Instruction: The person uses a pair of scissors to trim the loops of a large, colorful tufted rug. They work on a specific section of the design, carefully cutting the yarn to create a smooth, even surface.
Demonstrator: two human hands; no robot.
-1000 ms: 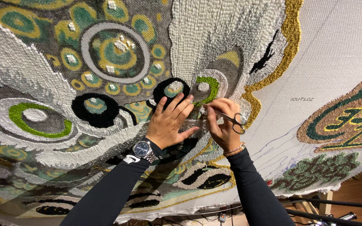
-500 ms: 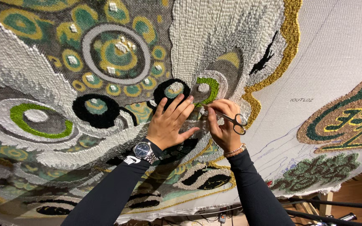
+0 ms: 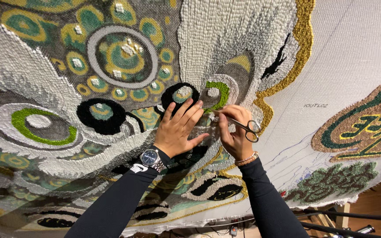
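Almost nothing is shifted since the earlier frames. Left hand (image 3: pixel 181 130) is pressed flat, fingers spread, on the tufted rug (image 3: pixel 111 88). Scissors (image 3: pixel 243 128) are gripped by the right hand (image 3: pixel 233 132), at 3 o'clock of the left. Neighbouring loops may be snipped if the blades slip.

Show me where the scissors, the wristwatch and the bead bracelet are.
scissors (image 3: pixel 246 128): head view, on the blades' pivot.
wristwatch (image 3: pixel 149 157): head view, on the blue dial.
bead bracelet (image 3: pixel 246 159): head view, on the beads at the right wrist.
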